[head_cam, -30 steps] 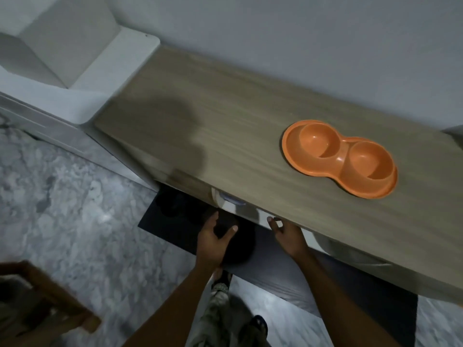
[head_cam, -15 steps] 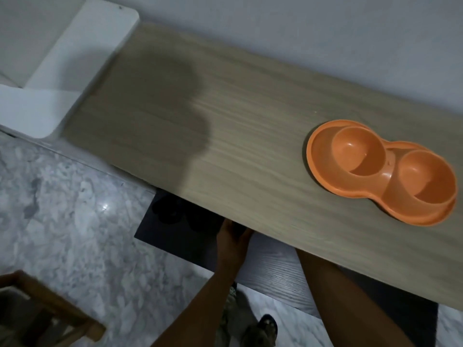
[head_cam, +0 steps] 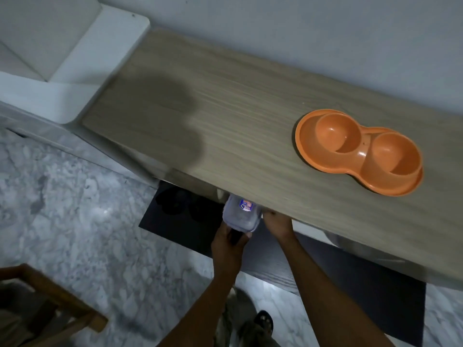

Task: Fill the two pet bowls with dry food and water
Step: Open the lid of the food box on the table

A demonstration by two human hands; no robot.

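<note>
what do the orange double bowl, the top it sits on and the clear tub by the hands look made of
Orange double bowl: moulded plastic, glossy, by its bright highlights. Tabletop: wood or wood-look laminate, matt, with straight grain lines. Clear tub: likely thin see-through plastic, printed label on it.

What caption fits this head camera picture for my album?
Left hand holds a clear container at the edge of the wooden table; the orange double bowl sits empty on top.
</note>
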